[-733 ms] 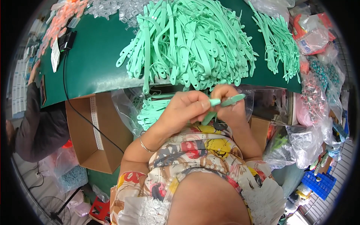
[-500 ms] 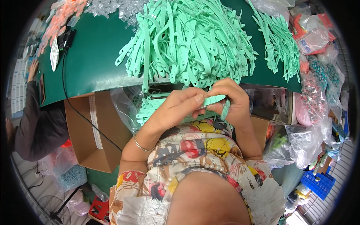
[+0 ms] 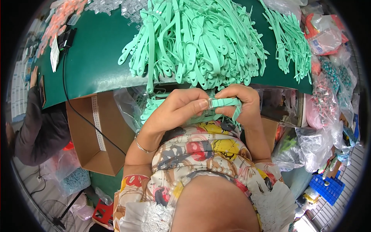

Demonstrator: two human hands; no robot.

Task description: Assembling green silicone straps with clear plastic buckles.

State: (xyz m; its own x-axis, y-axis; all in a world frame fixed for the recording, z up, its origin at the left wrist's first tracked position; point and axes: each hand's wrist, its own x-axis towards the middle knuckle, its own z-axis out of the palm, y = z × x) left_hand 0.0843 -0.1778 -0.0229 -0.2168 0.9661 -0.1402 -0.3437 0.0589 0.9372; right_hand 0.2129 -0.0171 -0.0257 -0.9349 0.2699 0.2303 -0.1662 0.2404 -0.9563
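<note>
A green strap (image 3: 226, 102) held between two hands in front of the table (image 3: 100, 54)

In the head view, the left hand (image 3: 179, 110) has its thumb and forefinger pressed together on the left end of the strap, where a small clear piece (image 3: 210, 103) shows at the fingertips. The right hand (image 3: 248, 105) is clamped on the other end, its fingers curled and the strap bending downward beside them. The strap is in front of the near table edge, above the lap of the person, who wears a flowered top (image 3: 201, 149) and a bracelet (image 3: 147, 149) on the left wrist.

A large pile of straps (image 3: 201, 42) covers the middle of the green table, with a smaller pile (image 3: 288, 42) to its right. More straps (image 3: 152, 108) lie below the table edge, beside the left hand. Clear plastic pieces (image 3: 119, 8) and orange pieces (image 3: 63, 17) are at the far left. An open cardboard box (image 3: 83, 131) stands under the left side, with a black cable (image 3: 65, 71) running across it. A co-worker's dark sleeve (image 3: 33, 127) is at the far left; plastic bags (image 3: 315, 145) crowd the right.
</note>
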